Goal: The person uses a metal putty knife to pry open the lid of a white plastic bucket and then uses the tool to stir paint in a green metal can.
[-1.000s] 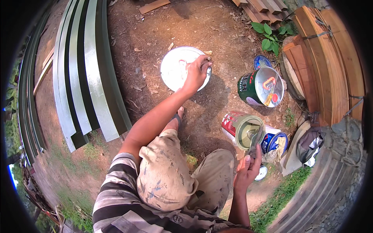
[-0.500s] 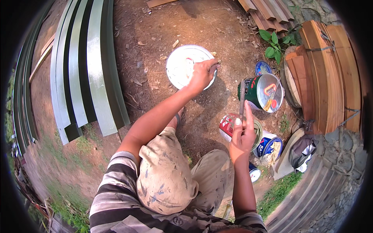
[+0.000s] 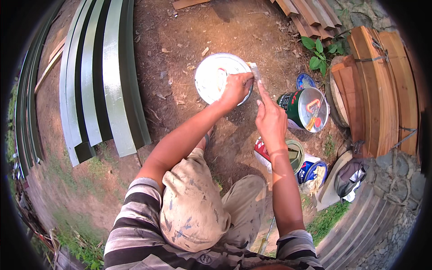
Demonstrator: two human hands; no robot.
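Note:
A round white pail lid (image 3: 208, 83) lies in bright sun on the dirt in front of me, its rim raised and its middle washed out by glare. My left hand (image 3: 236, 89) is curled over the lid's right edge, fingertips mostly hidden. My right hand (image 3: 271, 118) grips a thin flat metal tool (image 3: 255, 72), perhaps a chisel or scraper, with the index finger stretched along it. Its pale end is at the lid's right rim, close to my left fingers. Most of its length is hidden by the hand.
On the right stand a green paint can (image 3: 289, 100) with brushes on top, a red can (image 3: 262, 150) and a blue tub (image 3: 309, 170) with cloth. Green painted metal profiles (image 3: 112, 67) stretch along the left. Bundled wooden boards (image 3: 382, 90) and stacked planks (image 3: 310, 18) lie right.
My right hand has moved forward and left from above the red can, bringing the flat metal tool to the lid's rim. My left hand stays at the rim.

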